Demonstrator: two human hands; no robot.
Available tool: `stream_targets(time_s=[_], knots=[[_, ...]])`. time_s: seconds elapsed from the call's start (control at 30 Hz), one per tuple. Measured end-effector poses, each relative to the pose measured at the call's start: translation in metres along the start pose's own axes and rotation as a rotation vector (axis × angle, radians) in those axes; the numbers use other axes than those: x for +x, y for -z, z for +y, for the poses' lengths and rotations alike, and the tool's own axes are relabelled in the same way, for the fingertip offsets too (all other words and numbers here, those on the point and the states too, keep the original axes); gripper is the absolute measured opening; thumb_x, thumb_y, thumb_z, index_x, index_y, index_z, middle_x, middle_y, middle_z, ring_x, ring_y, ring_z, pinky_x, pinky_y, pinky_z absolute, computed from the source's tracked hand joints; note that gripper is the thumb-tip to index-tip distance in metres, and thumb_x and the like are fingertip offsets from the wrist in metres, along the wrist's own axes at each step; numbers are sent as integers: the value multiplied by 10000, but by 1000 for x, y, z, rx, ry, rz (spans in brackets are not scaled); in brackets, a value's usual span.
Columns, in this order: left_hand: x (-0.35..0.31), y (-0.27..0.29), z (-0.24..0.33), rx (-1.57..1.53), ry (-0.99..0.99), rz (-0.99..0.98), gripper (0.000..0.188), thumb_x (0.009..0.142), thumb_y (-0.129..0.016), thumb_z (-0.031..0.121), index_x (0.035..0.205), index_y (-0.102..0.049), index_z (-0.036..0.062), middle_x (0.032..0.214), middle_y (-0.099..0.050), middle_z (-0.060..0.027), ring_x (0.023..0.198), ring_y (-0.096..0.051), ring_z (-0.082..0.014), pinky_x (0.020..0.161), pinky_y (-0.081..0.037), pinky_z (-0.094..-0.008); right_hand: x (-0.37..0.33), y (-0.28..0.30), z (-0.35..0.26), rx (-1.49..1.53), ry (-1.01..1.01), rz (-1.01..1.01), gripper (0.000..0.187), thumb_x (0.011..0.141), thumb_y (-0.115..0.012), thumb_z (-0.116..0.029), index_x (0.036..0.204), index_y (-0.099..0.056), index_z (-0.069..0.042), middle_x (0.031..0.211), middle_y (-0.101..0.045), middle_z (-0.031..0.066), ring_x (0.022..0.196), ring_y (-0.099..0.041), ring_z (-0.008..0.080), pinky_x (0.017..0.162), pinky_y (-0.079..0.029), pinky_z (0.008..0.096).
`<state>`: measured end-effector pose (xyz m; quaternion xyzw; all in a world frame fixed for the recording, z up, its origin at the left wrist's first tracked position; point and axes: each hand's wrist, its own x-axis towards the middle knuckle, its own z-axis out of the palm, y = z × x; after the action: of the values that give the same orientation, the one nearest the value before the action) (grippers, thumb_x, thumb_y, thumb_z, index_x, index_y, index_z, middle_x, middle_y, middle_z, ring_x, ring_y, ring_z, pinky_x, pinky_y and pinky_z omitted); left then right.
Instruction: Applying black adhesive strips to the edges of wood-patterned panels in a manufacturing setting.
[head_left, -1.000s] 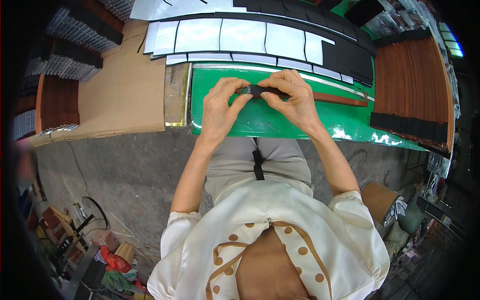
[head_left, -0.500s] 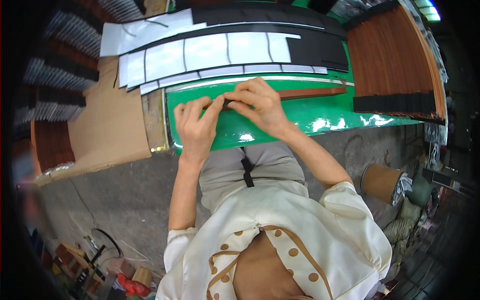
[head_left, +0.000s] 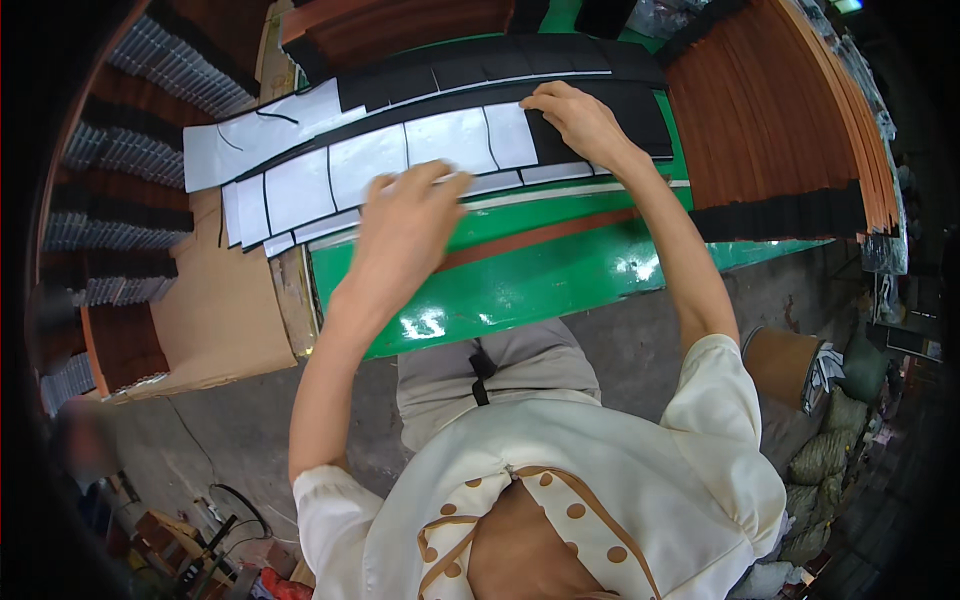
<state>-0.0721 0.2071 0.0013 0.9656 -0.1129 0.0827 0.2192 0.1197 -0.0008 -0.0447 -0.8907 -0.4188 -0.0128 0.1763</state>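
Observation:
A long reddish-brown wood-look strip (head_left: 550,235) lies across the green tabletop (head_left: 520,285). My left hand (head_left: 405,225) hovers at the strip's left end, covering it. Its fingers are curled but smeared by motion, so its grip is unclear. Farther back, overlapping white rectangular pieces (head_left: 370,158) with dark edges form a row on black sheets (head_left: 620,110). My right hand (head_left: 580,120) reaches to this row, its thumb and fingers pinched at the upper right corner of the last white piece. Another white piece (head_left: 290,118) with loose black strips lies behind.
A tall stack of brown boards with black ends (head_left: 770,120) stands at the right. Several stacks of boards (head_left: 125,205) line the left side, beside cardboard (head_left: 215,300). Another brown stack (head_left: 400,35) is at the back. A brown drum (head_left: 780,365) stands on the floor.
Both hands were together at the strip's left end. They have parted; my right hand has moved forward to the white pieces, and my left stays near the strip. The view has shifted.

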Motion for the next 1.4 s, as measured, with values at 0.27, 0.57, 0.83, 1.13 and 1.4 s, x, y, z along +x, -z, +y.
stream_targets(time_s=[0.27, 0.57, 0.83, 1.13, 1.4], knots=[[96, -87, 10, 317, -90, -403, 454, 848, -594, 334, 1278, -515, 211, 1239, -510, -220, 1139, -519, -350, 841, -476, -478, 30, 11, 28, -125, 253, -341, 416, 732, -542, 76, 1081, -617, -138, 1101, -550, 40, 965, -593, 234, 757, -512, 352], [96, -94, 5, 330, -142, -385, 555, 814, -615, 409, 1325, -475, 245, 1225, -515, -241, 1066, -567, -360, 782, -526, -391, 48, 11, 34, -108, 373, -414, 229, 749, -572, 7, 968, -569, -60, 951, -561, 53, 807, -625, 206, 668, -509, 340], [93, -97, 4, 321, -175, -264, 610, 758, -662, 438, 1305, -508, 214, 1160, -538, -224, 960, -584, -314, 736, -527, -383, 47, 12, 38, -103, 508, -347, 174, 741, -579, 3, 901, -583, -66, 909, -579, 50, 810, -632, 213, 649, -510, 339], [99, -85, 8, 206, -38, -394, 595, 806, -627, 402, 1334, -457, 185, 1206, -550, -182, 1049, -551, -372, 858, -482, -413, 1, 74, 28, 527, 32, 335, 200, 798, -658, -83, 997, -655, -94, 870, -636, 46, 767, -614, 144, 686, -507, 271], [78, -47, 76, -348, -94, 358, 314, 688, -735, 2, 977, -613, 4, 854, -621, -114, 801, -604, -239, 713, -486, -318, -113, 63, -15, 1426, -694, 263, 167, 874, -623, -142, 986, -618, -17, 876, -611, 34, 793, -592, 106, 697, -530, 254]])
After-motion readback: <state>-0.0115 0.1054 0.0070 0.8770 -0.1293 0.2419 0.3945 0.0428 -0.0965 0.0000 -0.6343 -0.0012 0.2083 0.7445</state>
